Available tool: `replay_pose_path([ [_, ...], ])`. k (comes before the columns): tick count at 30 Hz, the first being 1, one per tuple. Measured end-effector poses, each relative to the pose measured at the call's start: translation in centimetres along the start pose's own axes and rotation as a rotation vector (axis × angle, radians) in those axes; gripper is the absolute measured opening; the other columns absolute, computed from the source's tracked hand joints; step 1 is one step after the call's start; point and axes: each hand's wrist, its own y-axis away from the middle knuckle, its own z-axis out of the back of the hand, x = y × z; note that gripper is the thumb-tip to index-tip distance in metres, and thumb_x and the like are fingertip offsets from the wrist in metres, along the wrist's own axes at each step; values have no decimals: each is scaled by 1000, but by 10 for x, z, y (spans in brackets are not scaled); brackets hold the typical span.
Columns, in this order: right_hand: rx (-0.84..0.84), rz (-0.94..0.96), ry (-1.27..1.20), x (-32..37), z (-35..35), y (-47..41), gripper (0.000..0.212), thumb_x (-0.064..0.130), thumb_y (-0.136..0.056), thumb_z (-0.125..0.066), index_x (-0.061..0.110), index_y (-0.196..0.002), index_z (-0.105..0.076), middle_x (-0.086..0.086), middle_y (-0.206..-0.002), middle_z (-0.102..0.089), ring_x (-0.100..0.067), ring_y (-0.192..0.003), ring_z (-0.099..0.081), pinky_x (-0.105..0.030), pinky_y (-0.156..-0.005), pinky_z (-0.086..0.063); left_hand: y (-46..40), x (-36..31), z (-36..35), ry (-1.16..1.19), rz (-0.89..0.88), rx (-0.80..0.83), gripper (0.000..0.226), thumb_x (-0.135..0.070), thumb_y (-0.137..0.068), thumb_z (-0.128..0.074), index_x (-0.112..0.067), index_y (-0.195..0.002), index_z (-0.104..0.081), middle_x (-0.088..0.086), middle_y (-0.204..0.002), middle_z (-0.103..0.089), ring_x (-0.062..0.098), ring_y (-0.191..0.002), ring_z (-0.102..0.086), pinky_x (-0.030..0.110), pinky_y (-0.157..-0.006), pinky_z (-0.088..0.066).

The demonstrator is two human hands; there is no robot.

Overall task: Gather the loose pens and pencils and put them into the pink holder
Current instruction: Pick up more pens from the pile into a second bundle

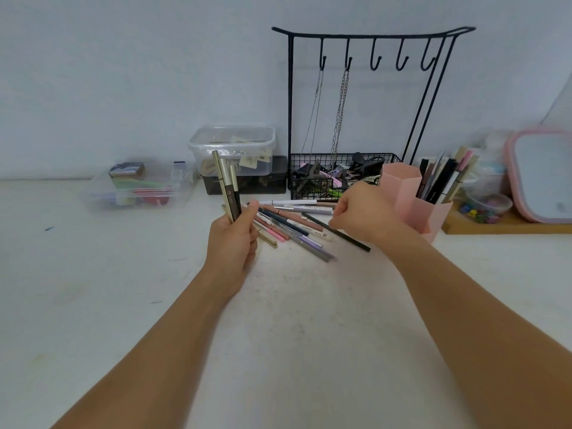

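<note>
My left hand (234, 239) grips a small bundle of pens (228, 187), gold and dark ones, held upright above the table. Several loose pens and pencils (291, 226) lie fanned on the white table between my hands. My right hand (359, 212) hovers over the right end of that pile, seen from the back with fingers curled down. Its fingertips are hidden where they meet a grey pen (309, 211) and a black pencil (356, 243). The pink holder (411, 199) stands just right of that hand, with several pens (442, 178) in its rear compartment.
A black wire rack (346, 171) with hooks, chains and a basket of clips stands behind the pile. Clear plastic boxes (139, 190) (235, 150) sit at the back left. A pink-framed mirror (541, 174) and a small bowl of beads (487, 205) are on a wooden tray at right.
</note>
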Motion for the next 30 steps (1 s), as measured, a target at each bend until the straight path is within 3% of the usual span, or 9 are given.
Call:
replay_pose_path([
  [3, 32, -6, 47, -3, -3, -3, 15, 10, -77, -76, 0, -87, -77, -17, -92, -76, -31, -85, -73, -49, -74, -62, 0, 0, 1, -9, 10, 20, 46, -35, -102, -58, -22, -63, -38, -6, -50, -29, 11, -44, -22, 21, -37, -22],
  [8, 88, -39, 160, -6, -5, -2, 3, 5, -80, -72, 7, -82, -70, -10, -78, -69, -26, -75, -68, -35, -66, -59, -2, 2, 2, -17, 0, 36, 40, -34, -104, -55, -19, -70, -40, -5, -50, -35, 11, -44, -29, 20, -36, -24],
  [12, 119, -45, 165, -4, -5, 1, 5, 3, -83, -69, 5, -87, -71, -11, -81, -69, -27, -77, -68, -35, -68, -58, -1, 3, 3, -28, -26, 47, 34, -37, -103, -56, -18, -77, -47, -6, -52, -39, 10, -44, -33, 19, -37, -27],
  [15, 178, -60, 121, -2, 2, 3, 15, 8, -83, -70, 1, -96, -74, -12, -80, -70, -25, -69, -63, -35, -65, -57, 0, 2, 2, -21, -31, 62, 35, -38, -102, -58, -18, -74, -50, -5, -53, -35, 9, -45, -27, 20, -38, -24],
  [18, 219, -63, 57, 4, 17, 7, 31, 14, -86, -71, -9, -106, -72, -11, -72, -53, -22, -64, -47, -32, -61, -42, 2, -1, 0, -7, -2, 51, 34, -36, -101, -61, -20, -71, -54, -7, -52, -35, 8, -43, -26, 20, -37, -23],
  [20, 244, -44, -45, 12, 26, 14, 31, 17, -89, -71, -9, -105, -72, -12, -71, -54, -22, -62, -47, -30, -60, -43, 2, -2, -1, 7, 13, 54, 34, -35, -100, -63, -20, -70, -54, -7, -52, -35, 7, -42, -25, 19, -36, -23],
  [24, 318, 22, -532, 32, 26, 28, 14, 18, -90, -73, 5, -90, -76, -6, -73, -67, -12, -59, -56, -18, -50, -48, 3, -3, -1, 51, 23, 102, 36, -39, -99, -61, -19, -70, -51, -5, -54, -29, 10, -46, -20, 20, -38, -19],
  [27, 376, 44, -776, 42, 12, 31, 14, 14, -92, -71, 1, -96, -75, -3, -67, -68, -10, -57, -58, -17, -52, -49, 4, -1, 0, 84, 13, 148, 36, -43, -98, -60, -19, -73, -51, -3, -57, -25, 11, -48, -19, 19, -37, -21],
  [30, 430, 55, -956, 49, -3, 34, 17, 9, -93, -68, -6, -101, -72, -11, -74, -68, -11, -57, -60, -18, -55, -54, 6, 2, -2, 74, -41, 208, 30, -40, -96, -65, -17, -80, -54, -5, -56, -27, 10, -47, -21, 19, -39, -22],
])
